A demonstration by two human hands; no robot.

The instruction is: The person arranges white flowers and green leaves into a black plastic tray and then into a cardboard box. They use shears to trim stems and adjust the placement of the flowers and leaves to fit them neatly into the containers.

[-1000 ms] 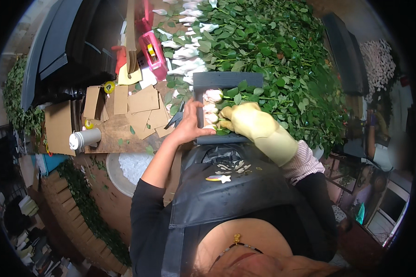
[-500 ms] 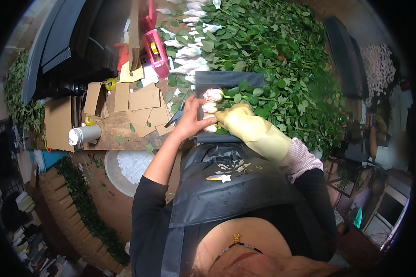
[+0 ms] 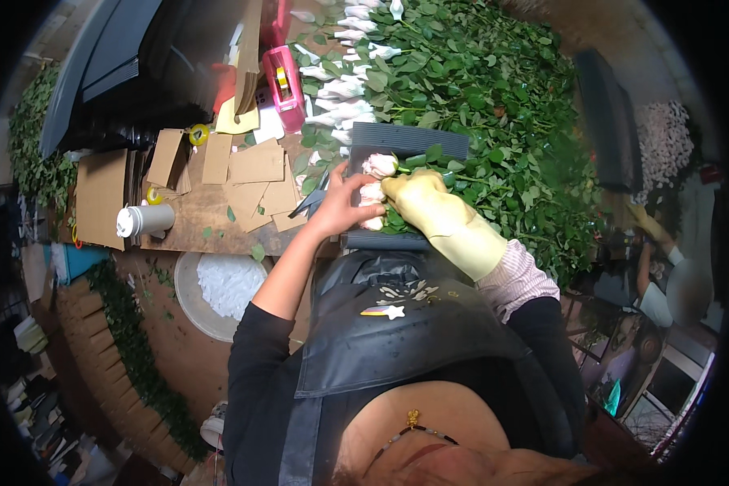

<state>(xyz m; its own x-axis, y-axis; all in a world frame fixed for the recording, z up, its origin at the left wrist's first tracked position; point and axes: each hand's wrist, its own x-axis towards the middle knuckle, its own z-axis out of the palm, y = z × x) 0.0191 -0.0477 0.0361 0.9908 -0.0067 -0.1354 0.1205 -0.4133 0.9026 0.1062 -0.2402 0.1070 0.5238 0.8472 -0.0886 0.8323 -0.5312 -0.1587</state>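
The left hand (image 3: 338, 209) touches the roses (image 3: 379, 166), fingers spread. The right hand (image 3: 417, 199), in a yellow glove (image 3: 471, 243), is by them; I cannot tell if its fingers pinch.

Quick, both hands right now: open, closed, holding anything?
Left hand: open, thumb and fingers spread at the pale pink rose heads.
Right hand: gloved, right beside the rose heads; its grip cannot be told.

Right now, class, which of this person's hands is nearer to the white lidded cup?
Left. The bare left hand, at the pale pink roses, is right of the cup, past the cardboard pieces; the gloved right hand is farther right, beyond the left.
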